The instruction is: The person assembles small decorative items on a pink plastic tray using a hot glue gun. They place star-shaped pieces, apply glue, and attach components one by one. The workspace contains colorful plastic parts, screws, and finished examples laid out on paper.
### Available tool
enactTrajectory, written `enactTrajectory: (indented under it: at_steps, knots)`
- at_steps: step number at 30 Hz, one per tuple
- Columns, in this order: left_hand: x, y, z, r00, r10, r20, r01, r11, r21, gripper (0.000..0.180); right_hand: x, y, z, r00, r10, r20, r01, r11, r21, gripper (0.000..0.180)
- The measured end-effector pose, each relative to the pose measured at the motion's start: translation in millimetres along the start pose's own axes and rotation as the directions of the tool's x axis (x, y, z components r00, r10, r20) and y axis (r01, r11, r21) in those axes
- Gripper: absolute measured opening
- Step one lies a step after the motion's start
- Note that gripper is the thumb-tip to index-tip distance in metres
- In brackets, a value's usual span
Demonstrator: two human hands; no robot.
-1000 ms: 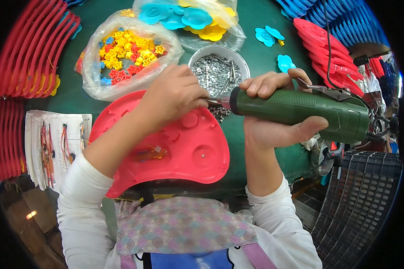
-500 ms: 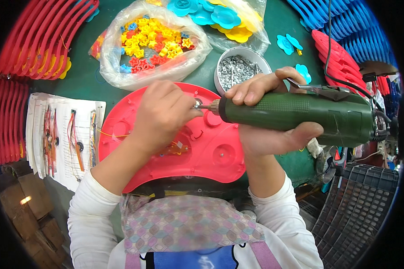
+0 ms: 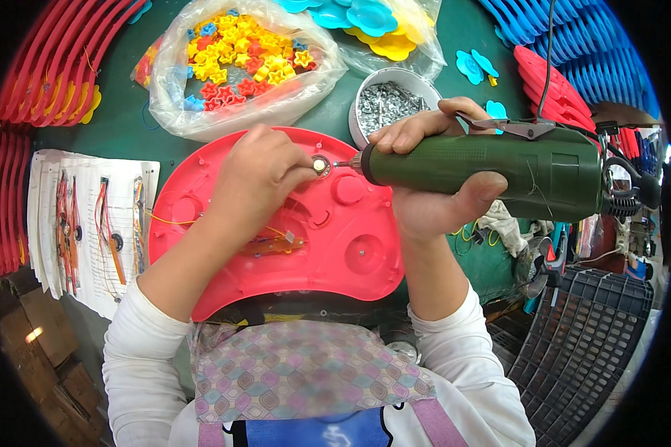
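My left hand (image 3: 265, 175) is closed, its thumb and fingers pinching the edge of a small round speaker (image 3: 320, 166) with a pale centre and dark rim. The speaker is at the upper part of a red curved plastic shell (image 3: 283, 272) that lies with its hollow side up. My right hand (image 3: 432, 197) grips a green electric screwdriver (image 3: 484, 175), held level with its bit pointing left. The bit's tip is just right of the speaker. Thin wires and a small brown board (image 3: 276, 244) lie in the shell, partly behind my left forearm.
Beyond the shell stand a plastic bag (image 3: 168, 112) of star-shaped pieces and a white tub (image 3: 356, 119) of screws. Papers with wired parts (image 3: 89, 231) lie left. Red shells (image 3: 60, 67) and blue shells (image 3: 604, 67) are stacked at the sides. A black crate (image 3: 585, 350) stands right.
The screwdriver bit has drawn slightly away from my left fingers, and the speaker's face now shows. My left hand has turned a little. The whole view has shifted slightly.
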State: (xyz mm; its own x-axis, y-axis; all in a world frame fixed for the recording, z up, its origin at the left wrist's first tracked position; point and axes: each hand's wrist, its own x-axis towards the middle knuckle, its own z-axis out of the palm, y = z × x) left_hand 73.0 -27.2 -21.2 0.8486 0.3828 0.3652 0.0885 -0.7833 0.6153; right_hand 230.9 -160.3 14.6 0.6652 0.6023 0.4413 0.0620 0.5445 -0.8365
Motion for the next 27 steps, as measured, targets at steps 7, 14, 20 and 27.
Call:
enactTrajectory:
  at_steps: [7, 14, 20, 27]
  knots:
    - [-2, -4, 2, 1.000, 0.010, -0.010, -0.010, 1.000, -0.009, 0.012, 5, 0, 4, 0.996, 0.011, 0.090, -0.003, 0.997, -0.081, 0.087]
    - [-3, -6, 5, 0.999, 0.035, -0.028, -0.035, 0.999, -0.012, 0.011, 11, 2, 2, 0.983, 0.004, 0.186, 0.004, 0.999, -0.044, 0.087]
    - [-2, -5, 2, 0.996, 0.079, -0.044, -0.078, 0.997, 0.013, 0.010, 10, 3, -5, 1.000, 0.016, 0.023, -0.014, 0.999, -0.050, 0.091]
    - [5, 8, 5, 0.988, 0.154, 0.004, -0.154, 0.984, 0.086, 0.017, 8, 6, -5, 0.997, -0.004, -0.081, 0.003, 1.000, -0.016, 0.092]
